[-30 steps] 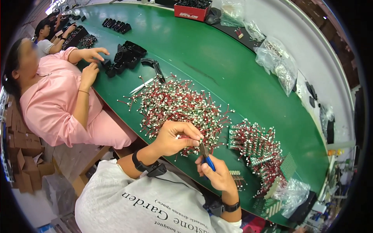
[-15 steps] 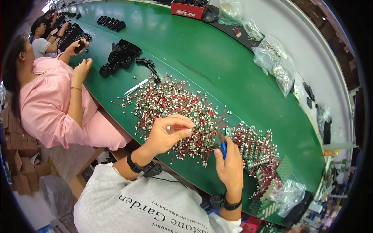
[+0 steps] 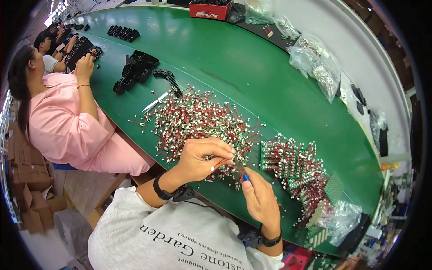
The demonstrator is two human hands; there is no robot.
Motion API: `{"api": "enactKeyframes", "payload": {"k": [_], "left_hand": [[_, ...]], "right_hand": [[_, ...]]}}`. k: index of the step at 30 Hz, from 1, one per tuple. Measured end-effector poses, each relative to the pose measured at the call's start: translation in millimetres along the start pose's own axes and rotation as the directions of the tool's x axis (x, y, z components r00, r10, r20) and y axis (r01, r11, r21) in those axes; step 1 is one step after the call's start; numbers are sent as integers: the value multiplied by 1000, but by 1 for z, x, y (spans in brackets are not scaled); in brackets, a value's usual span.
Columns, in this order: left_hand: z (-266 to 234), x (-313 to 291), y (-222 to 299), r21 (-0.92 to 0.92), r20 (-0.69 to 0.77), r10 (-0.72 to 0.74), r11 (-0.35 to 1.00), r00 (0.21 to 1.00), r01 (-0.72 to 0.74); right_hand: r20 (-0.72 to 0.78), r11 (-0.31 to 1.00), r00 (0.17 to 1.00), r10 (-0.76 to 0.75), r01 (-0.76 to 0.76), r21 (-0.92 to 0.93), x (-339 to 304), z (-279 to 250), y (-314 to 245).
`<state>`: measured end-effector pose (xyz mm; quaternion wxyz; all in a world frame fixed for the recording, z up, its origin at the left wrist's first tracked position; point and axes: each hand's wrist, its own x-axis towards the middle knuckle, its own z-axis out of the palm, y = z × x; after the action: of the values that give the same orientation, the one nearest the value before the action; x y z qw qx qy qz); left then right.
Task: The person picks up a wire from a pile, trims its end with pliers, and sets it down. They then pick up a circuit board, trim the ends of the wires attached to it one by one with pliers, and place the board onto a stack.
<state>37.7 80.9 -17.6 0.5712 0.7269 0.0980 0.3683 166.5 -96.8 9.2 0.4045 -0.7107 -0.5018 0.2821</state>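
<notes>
1. Right hand [image 3: 262, 198] has swung left since half a second ago, bringing the pliers [image 3: 241, 169] from well apart to the left hand's [image 3: 204, 159] fingertips. Neighbour's hands [image 3: 84, 68], apart then, now meet.
2. Left hand: thumb and fingertips together, pinching a red wire [image 3: 220, 164] with a white end below the fingers. Detail at the fingertips too small to read.
3. Right hand: closed around the pliers' blue handle, metal nose pointing up and left. Cannot tell whether the jaws are parted.
4. Just beyond the left hand: broad heap of red wires with white plugs [image 3: 193, 119]; the hand hides part of its near edge.
5. Beyond and right of the right hand: green boards [image 3: 288, 159] bristling with similar wires; farther right, a clear bag [image 3: 342, 220].
6. Well beyond the left hand, leftward: white tweezers [image 3: 155, 102] at the heap's edge, curved black strip [image 3: 168, 80], black cases [image 3: 137, 69].
</notes>
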Motion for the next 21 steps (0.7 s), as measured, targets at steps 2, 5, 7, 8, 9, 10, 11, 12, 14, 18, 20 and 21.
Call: {"api": "enactKeyframes", "payload": {"k": [2,5,7,8,9,10,11,12,14,18,20,21], "left_hand": [[2,-1,2,5,6,0,1000,1000,0],[0,-3,-3,4,4,33,999,999,-33],[2,-6,-6,-67,-12,-1,998,1000,0],[3,-7,-7,-142,-26,-31,989,999,27],[3,-9,-9,-143,-25,-33,989,999,29],[3,-10,-11,-232,-16,-90,969,996,84],[3,-11,-13,-320,-1,-144,938,990,137],[3,-13,-15,-323,0,-145,936,989,137],[4,-16,-20,-460,19,-234,861,972,216],[3,-18,-23,-663,66,-368,679,928,316],[4,-18,-24,-673,47,-370,674,928,303],[2,-16,-21,-674,48,-368,675,928,302]], "right_hand": [[21,999,999,33,-33,-10,0,-1,0],[116,993,990,75,-85,86,0,-3,2],[182,969,977,110,-147,200,2,-3,6],[248,930,959,137,-210,302,2,-2,9],[249,929,959,139,-213,302,3,-1,12],[308,881,941,142,-262,395,3,1,16],[365,821,921,138,-312,478,4,3,19],[364,821,921,141,-315,476,3,6,23],[419,701,904,90,-356,618,3,12,29],[461,602,886,45,-393,696,6,22,33],[451,551,892,36,-394,736,7,25,32],[449,552,893,36,-392,736,7,24,30]]}}
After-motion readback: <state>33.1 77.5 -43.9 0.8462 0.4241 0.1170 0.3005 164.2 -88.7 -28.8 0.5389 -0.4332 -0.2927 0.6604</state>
